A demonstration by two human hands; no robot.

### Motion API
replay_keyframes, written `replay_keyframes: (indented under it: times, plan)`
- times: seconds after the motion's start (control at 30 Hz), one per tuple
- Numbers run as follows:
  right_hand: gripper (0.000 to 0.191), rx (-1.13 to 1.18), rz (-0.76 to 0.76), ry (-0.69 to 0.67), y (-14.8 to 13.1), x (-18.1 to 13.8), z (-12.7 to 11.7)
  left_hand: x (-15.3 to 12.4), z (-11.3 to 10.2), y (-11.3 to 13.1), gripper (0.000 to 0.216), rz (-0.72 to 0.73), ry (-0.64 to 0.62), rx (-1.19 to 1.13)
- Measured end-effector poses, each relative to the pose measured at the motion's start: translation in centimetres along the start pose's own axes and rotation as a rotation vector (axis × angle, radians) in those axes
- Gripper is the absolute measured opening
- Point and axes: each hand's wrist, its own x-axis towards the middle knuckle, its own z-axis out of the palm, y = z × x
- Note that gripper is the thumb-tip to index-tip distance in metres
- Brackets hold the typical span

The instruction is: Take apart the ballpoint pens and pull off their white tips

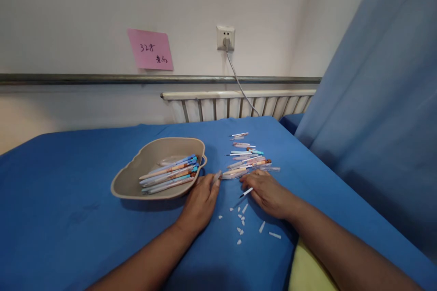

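Note:
My left hand is beside the basin's right edge, thumb and fingers closed on a translucent pen barrel. A white pen refill with a dark tip sticks out from my right hand, whose fingers are curled at the near edge of a pile of pens and pen parts. The fingertips of that hand are partly hidden. Small white plastic pieces and several short white tapered parts lie scattered on the cloth below the hands.
To the left stands a beige basin with a bundle of assembled pens in it. Blue cloth covers the table. Behind are a radiator and a plugged-in cable. A blue curtain hangs at right.

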Motion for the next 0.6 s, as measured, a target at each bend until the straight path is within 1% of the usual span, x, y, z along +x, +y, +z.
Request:
replay_keyframes:
  times: [0.13,0.27,0.37,0.43,0.6]
  plan:
    - [0.025,0.012,0.026,0.034,0.34,-0.01,0.03,-0.29,-0.24,0.13,0.032,0.030,0.011,0.025]
    - [0.025,0.025,0.030,0.048,0.45,-0.01,0.02,-0.28,0.00,0.10,0.032,0.117,0.050,0.032]
    - [0.028,0.021,0.001,0.034,0.24,0.01,0.00,-0.25,0.16,0.02,0.032,0.158,0.015,0.049]
    - [0.029,0.013,-0.007,0.019,-0.01,0.02,-0.05,-0.30,0.10,0.02,0.031,0.155,-0.014,0.052]
    - [0.033,0.015,0.000,0.014,-0.37,-0.12,-0.09,-0.67,-0.32,0.20,0.031,0.079,-0.038,0.061]
